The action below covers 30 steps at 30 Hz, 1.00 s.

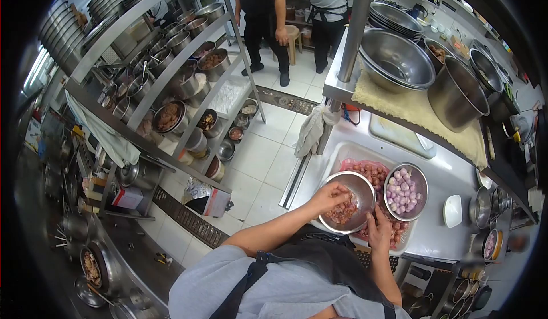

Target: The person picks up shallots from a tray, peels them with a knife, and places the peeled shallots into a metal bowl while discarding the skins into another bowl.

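Note:
Over a steel bowl [372,189] with reddish-brown skins [344,211] in it is my left hand [333,198], its fingers drawn together; what they hold is too small to make out. My right hand [378,227] is at the same bowl's right rim with its fingers curled, and what lies in them I cannot make out. Beside it stands a second steel bowl [423,185] full of peeled purple-white shallots [403,191]. Unpeeled shallots [371,171] in a pink net lie in a white tray [338,154] beneath both bowls.
A cutting board [394,134] lies behind the tray, and a white dish [452,211] to its right. Large steel bowls [394,56] and a deep pot [456,93] stand on the overhead shelf. A rack of filled pots [169,116] is at left. Two people [265,22] stand beyond.

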{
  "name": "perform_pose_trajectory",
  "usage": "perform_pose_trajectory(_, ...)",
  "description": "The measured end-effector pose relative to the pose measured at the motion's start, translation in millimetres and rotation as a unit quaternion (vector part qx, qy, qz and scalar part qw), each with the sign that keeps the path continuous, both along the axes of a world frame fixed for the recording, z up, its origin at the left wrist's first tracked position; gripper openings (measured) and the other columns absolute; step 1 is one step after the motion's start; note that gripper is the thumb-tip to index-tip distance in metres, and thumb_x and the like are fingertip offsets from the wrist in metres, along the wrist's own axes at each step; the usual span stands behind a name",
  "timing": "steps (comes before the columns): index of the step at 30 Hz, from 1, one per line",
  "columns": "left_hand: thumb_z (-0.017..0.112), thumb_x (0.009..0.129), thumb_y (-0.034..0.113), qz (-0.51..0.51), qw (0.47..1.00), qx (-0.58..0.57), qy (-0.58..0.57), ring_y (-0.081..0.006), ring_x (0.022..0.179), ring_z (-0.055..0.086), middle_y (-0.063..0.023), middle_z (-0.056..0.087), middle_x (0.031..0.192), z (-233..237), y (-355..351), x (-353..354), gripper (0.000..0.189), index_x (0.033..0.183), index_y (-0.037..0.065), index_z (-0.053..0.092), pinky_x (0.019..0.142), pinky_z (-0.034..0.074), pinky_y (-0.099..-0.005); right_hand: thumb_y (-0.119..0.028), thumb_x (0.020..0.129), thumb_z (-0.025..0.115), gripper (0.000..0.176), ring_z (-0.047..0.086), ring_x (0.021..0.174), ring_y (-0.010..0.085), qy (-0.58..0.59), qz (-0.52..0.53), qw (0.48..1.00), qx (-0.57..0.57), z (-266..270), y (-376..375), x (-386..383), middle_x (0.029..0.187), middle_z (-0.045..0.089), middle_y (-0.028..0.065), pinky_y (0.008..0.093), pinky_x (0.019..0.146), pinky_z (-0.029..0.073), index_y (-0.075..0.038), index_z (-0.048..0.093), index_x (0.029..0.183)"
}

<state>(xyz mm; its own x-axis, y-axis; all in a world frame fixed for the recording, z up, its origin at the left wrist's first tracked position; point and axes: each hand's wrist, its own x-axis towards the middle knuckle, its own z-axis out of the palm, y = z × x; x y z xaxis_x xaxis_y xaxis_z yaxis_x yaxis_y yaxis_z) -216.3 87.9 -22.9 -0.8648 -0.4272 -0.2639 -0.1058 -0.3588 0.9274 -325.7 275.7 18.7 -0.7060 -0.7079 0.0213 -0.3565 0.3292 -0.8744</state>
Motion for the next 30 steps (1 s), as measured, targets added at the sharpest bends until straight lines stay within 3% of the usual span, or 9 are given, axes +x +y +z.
perform_pose_trajectory(3, 0.065, 0.090, 0.014, 0.006, 0.999, -0.039, 0.026, -0.0124, 0.097, 0.059, -0.0074, 0.064, 0.100, -7.3, -2.4, 0.8, 0.025, 0.110, 0.002, 0.056, 0.083, 0.048, -0.0257, -0.011, 0.094, 0.054, 0.037, 0.055, 0.056, 0.0093, -0.108, -0.007, 0.990, -0.086, 21.2, -5.3, 9.7, 0.083, 0.064, 0.0086, 0.0243, 0.052, 0.045, 0.005, 0.054, 0.127)
perform_pose_trajectory(7, 0.065, 0.090, 0.014, 0.033, 0.999, -0.032, 0.028, -0.0121, 0.092, 0.061, -0.0068, 0.064, 0.098, 7.3, -3.2, 1.1, 0.024, 0.109, 0.002, 0.056, 0.079, 0.048, -0.0251, -0.012, 0.095, 0.053, 0.037, 0.054, 0.054, 0.0085, -0.097, 0.029, 0.992, -0.081, 12.8, -7.4, 7.4, 0.075, 0.060, 0.0054, 0.0232, 0.051, 0.044, 0.006, 0.054, 0.128)
perform_pose_trajectory(10, 0.065, 0.090, 0.012, 0.024, 0.999, 0.047, -0.004, -0.0120, 0.086, 0.062, -0.0065, 0.065, 0.096, 22.7, -3.8, 2.1, 0.024, 0.110, 0.002, 0.056, 0.076, 0.049, -0.0244, -0.014, 0.096, 0.053, 0.038, 0.052, 0.052, 0.0077, -0.128, 0.047, 0.990, -0.042, 8.4, -10.6, 8.0, 0.069, 0.059, 0.0034, 0.0232, 0.050, 0.044, 0.005, 0.053, 0.129)
perform_pose_trajectory(13, 0.064, 0.090, 0.011, 0.005, 0.998, 0.061, -0.020, -0.0118, 0.082, 0.063, -0.0067, 0.065, 0.096, 21.4, -1.7, 3.2, 0.024, 0.111, 0.002, 0.056, 0.073, 0.049, -0.0240, -0.013, 0.096, 0.053, 0.039, 0.053, 0.053, 0.0075, -0.130, 0.040, 0.990, -0.039, 5.2, -12.0, 9.4, 0.068, 0.059, 0.0031, 0.0233, 0.050, 0.044, 0.004, 0.051, 0.131)
perform_pose_trajectory(18, 0.062, 0.089, 0.005, 0.028, 0.999, 0.013, 0.039, -0.0126, 0.090, 0.063, -0.0073, 0.065, 0.103, 5.4, 3.3, 0.8, 0.025, 0.114, 0.000, 0.058, 0.081, 0.050, -0.0258, -0.010, 0.094, 0.054, 0.036, 0.053, 0.054, 0.0077, -0.125, 0.029, 0.991, -0.044, 1.8, -11.9, 11.1, 0.071, 0.060, 0.0036, 0.0234, 0.051, 0.044, 0.001, 0.053, 0.129)
perform_pose_trajectory(23, 0.060, 0.089, 0.003, 0.011, 1.000, 0.029, -0.004, -0.0126, 0.097, 0.061, -0.0072, 0.065, 0.106, -0.4, 0.9, 2.3, 0.028, 0.117, -0.001, 0.057, 0.085, 0.049, -0.0261, -0.009, 0.094, 0.054, 0.036, 0.053, 0.054, 0.0077, -0.136, 0.016, 0.989, -0.052, -1.5, -7.6, 8.9, 0.073, 0.061, 0.0046, 0.0235, 0.051, 0.044, 0.001, 0.053, 0.128)
perform_pose_trajectory(30, 0.061, 0.091, 0.006, 0.025, 0.996, 0.088, 0.005, -0.0142, 0.084, 0.064, -0.0089, 0.066, 0.100, 21.1, 2.1, 2.7, 0.018, 0.108, 0.001, 0.057, 0.065, 0.049, -0.0229, -0.012, 0.094, 0.054, 0.039, 0.053, 0.054, 0.0092, -0.155, 0.013, 0.987, -0.052, 0.2, -9.4, 12.1, 0.073, 0.061, 0.0049, 0.0247, 0.051, 0.045, 0.001, 0.051, 0.131)
